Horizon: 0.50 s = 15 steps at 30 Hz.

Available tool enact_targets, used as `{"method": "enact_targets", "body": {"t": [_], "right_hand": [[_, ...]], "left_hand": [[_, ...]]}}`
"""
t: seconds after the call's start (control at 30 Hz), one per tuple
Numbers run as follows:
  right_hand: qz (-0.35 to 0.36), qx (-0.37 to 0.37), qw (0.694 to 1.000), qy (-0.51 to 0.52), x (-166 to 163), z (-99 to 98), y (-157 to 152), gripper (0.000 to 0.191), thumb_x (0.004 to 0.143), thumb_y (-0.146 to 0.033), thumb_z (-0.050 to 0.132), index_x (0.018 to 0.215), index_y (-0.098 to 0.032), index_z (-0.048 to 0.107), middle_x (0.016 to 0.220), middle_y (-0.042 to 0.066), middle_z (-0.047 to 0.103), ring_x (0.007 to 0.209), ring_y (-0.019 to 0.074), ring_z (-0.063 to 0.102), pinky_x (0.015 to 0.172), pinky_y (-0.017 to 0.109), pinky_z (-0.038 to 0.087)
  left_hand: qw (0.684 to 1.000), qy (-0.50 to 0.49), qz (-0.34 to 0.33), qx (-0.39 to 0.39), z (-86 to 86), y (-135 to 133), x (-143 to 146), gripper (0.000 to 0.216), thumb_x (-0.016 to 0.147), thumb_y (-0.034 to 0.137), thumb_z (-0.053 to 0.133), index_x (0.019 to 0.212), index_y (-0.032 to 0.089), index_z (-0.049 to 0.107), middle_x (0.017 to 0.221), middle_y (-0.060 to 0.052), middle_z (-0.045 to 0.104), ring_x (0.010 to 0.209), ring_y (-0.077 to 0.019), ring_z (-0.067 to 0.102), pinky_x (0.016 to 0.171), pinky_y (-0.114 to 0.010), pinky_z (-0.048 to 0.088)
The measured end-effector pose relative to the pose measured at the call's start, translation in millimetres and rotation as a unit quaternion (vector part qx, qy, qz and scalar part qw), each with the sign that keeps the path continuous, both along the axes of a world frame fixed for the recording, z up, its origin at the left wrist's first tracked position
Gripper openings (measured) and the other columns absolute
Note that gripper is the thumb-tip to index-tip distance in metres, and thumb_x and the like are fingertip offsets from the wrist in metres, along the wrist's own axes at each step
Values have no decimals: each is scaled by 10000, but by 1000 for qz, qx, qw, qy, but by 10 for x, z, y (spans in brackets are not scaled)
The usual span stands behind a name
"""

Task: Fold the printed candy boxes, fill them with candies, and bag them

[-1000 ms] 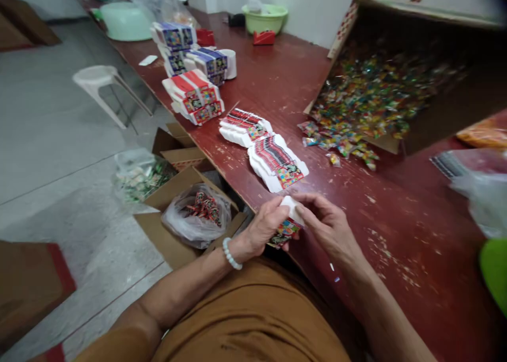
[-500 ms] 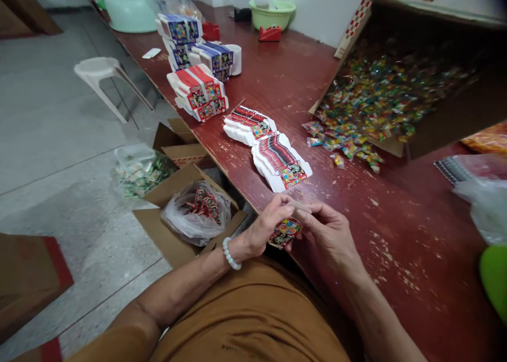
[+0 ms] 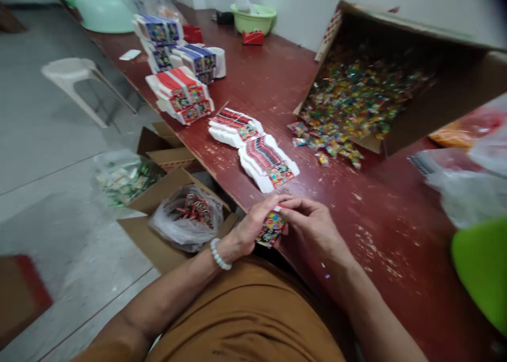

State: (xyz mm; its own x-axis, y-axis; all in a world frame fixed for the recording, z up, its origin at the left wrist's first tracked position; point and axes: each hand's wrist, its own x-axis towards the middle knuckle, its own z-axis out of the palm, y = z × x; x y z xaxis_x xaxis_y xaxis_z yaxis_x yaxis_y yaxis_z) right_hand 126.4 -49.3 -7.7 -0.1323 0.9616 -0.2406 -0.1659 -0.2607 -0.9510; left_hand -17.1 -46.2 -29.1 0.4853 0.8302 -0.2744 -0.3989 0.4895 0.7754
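At the near edge of the dark red table (image 3: 396, 235), both my hands pinch one small colourful printed carton (image 3: 271, 228). My left hand (image 3: 253, 226), with a white bead bracelet on its wrist, grips the carton's left side. My right hand (image 3: 312, 225) closes its fingers on the carton's top right. Just beyond my hands lie fanned piles of flat red-and-white cartons (image 3: 266, 161). A big cardboard box (image 3: 396, 82) tipped on its side spills wrapped candies (image 3: 328, 143) onto the table.
Stacks of red and blue cartons (image 3: 178, 95) stand further along the table, with green basins (image 3: 253, 18) and a red tape dispenser (image 3: 253, 37). Open boxes with bags (image 3: 186, 214) sit on the floor at left, near a white stool (image 3: 71, 72). Plastic bags (image 3: 467, 188) lie at right.
The carton has closed up between my fingers: its white flap showed a second ago and is now folded in. The view has swung slightly to the right.
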Motion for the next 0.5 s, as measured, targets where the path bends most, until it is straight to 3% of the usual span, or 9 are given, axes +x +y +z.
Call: {"method": "enact_targets", "body": {"t": [0.1,0.23,0.33,0.43,0.5], "right_hand": [[6,2,1000,13,26,-44,10,202,705,-339,857,703,-181,731,716,34,709,482,140,582,465,296,515],[22,85,994,-69,83,-121,-36,151,800,-356,792,787,-212,751,701,21,679,526,152,584,529,315,527],[28,189,969,-154,110,-183,-97,107,853,-343,745,899,-246,751,843,40,687,738,193,638,676,333,537],[23,270,943,-195,72,-255,-161,182,829,-306,766,999,-273,711,1036,63,671,999,242,628,807,361,525],[14,300,930,-211,20,-287,-200,211,825,-273,765,1018,-276,681,1039,63,659,1026,241,616,833,364,516]], "left_hand": [[1000,8,-18,17,-73,12,2,642,898,650,499,1316,180,629,618,-26,643,419,-123,555,403,-218,438],[1000,-7,-28,0,-122,51,-56,587,907,599,500,1273,169,661,651,-47,650,459,-133,572,411,-217,446],[998,-45,-25,-23,-96,78,-85,465,851,429,565,1218,169,683,821,-74,696,517,-139,595,411,-219,451],[999,-40,-2,-24,-79,70,-62,442,798,336,578,1194,177,691,931,-79,715,516,-119,578,440,-224,453],[999,-11,39,3,-72,36,-37,392,792,306,592,1136,166,716,986,-87,726,606,-124,610,522,-217,480]]}}
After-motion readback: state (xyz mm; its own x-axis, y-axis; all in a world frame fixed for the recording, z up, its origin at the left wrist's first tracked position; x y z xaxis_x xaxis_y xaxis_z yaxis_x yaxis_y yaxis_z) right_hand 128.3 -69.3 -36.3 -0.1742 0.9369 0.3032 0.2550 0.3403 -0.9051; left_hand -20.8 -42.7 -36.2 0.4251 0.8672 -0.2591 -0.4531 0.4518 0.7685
